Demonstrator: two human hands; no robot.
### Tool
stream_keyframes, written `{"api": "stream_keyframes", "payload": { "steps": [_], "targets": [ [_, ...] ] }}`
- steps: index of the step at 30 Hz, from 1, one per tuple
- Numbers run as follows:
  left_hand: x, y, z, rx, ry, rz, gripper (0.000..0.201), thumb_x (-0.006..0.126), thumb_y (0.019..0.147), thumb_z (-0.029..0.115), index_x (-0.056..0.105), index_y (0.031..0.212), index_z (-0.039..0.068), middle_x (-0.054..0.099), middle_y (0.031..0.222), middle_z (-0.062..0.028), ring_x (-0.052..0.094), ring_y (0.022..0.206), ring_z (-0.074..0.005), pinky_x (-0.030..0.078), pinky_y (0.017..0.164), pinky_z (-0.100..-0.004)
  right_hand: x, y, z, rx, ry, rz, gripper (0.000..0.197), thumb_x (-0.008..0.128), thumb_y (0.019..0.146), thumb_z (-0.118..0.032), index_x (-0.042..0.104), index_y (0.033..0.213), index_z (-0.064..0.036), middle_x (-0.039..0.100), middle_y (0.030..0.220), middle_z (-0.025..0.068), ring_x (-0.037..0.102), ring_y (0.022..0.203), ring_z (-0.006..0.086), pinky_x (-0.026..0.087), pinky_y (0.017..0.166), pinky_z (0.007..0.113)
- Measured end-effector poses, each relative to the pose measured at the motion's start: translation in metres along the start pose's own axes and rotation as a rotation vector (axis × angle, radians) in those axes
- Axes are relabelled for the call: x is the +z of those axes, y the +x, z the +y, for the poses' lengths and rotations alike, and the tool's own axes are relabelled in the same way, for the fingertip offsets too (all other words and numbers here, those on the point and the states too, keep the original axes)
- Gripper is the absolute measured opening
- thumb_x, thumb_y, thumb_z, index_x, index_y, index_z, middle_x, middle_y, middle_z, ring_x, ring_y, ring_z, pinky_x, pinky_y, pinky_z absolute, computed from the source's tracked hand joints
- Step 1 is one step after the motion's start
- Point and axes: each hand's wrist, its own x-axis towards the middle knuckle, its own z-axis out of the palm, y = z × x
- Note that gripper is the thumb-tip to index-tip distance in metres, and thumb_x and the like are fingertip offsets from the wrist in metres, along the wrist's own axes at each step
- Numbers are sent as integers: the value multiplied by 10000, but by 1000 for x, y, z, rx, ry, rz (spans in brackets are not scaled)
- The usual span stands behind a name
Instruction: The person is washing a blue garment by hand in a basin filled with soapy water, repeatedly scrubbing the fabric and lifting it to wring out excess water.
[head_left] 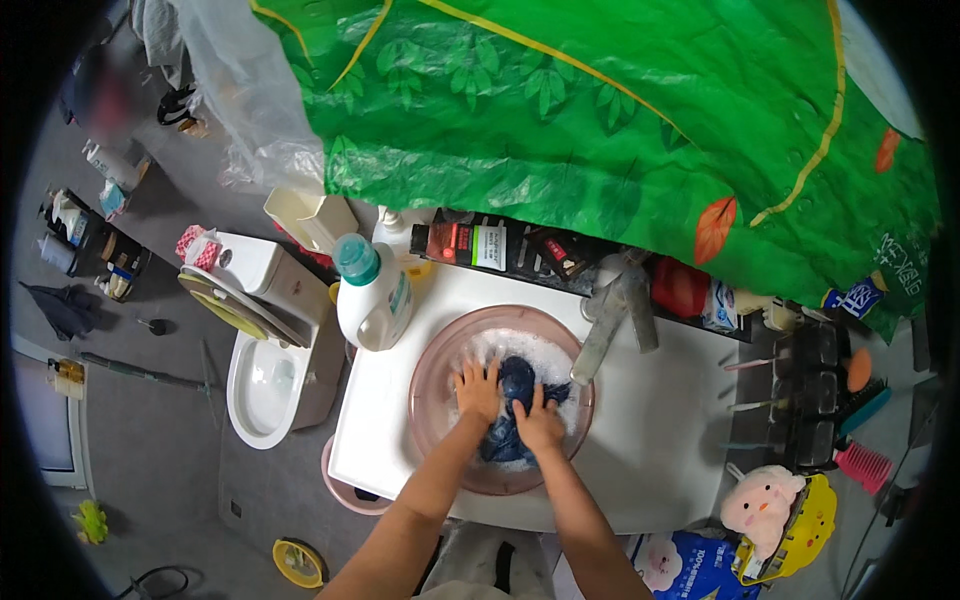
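A translucent pink basin holds foamy water with a bunched dark blue cloth in it. My left hand lies over the suds at the cloth's left edge, fingers spread, gripping nothing that shows. On the cloth's right side rests my right hand, its thumb and fingers apart and pressing against the wet fabric. Parts of the cloth are hidden under the hands and foam. Just right of the basin's rim, the grey faucet reaches over it.
The basin stands on a white sink counter. To its left is a white detergent bottle with a teal cap. A green plastic sheet hangs beyond. A toilet stands left; a pink comb and plush toy lie right.
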Motion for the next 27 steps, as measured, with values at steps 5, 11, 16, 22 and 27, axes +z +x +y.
{"api": "stream_keyframes", "payload": {
  "steps": [5,11,16,22,27],
  "targets": [
    [2,14,-14,296,217,-547,577,527,794,317,338,1309,140,305,1348,-138,330,1207,-357,121,1028,-472,23,37,29,-292,-104,-105,365,466,801,-288,553,1011,-2,577,942,217,560,841,380,442,762,436],
    [1,-14,16,-275,-460,210,411,602,696,160,531,1099,122,506,1036,-154,492,996,-287,419,831,-381,47,45,43,470,1319,18,490,545,713,-271,497,1147,-50,484,1194,96,451,1082,242,342,895,364],
    [-32,-50,37,1,-1026,244,358,549,592,40,563,949,63,520,953,-156,511,922,-339,423,820,-374,-30,13,13,423,1575,-427,882,468,705,-687,286,1344,-108,292,1376,60,248,1266,179,168,1034,320],
    [-58,-76,63,329,-848,163,299,658,593,195,522,835,84,513,848,-90,558,648,-314,467,582,-386,9,24,40,132,1718,-480,375,497,839,-388,545,1040,-75,606,930,74,589,826,183,477,770,337],
    [-52,-21,29,1,-730,413,244,579,648,153,531,868,58,513,905,-140,518,860,-358,434,702,-423,24,3,19,240,1891,-437,305,441,859,-233,530,1092,-58,582,1038,67,571,937,196,468,816,325]
  ]
}}
